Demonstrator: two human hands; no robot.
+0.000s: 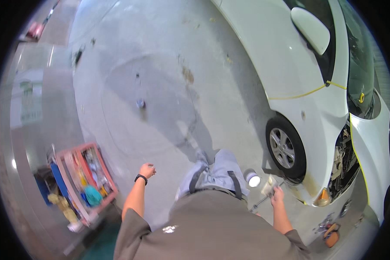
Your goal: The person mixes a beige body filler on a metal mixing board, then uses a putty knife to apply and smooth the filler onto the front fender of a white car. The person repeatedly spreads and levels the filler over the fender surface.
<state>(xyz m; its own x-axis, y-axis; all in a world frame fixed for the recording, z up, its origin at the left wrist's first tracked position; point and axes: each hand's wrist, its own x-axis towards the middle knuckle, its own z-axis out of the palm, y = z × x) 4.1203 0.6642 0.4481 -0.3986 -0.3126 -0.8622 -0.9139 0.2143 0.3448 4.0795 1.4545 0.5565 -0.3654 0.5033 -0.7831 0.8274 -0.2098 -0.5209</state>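
White car (290,65), front wheel (284,148) close by: right hand (276,194) grips a small lamp (268,186), left hand (147,170) loosely curled, empty. Loose grip could drop the lamp against that fender.

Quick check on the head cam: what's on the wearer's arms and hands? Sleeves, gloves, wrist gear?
Both hands are bare, no gloves. The left hand has a black band, watch-like, on its wrist. The right hand shows nothing on the wrist. Both forearms are uncovered; short grey-brown sleeves end above the elbows, part of a loose shirt of the same colour.
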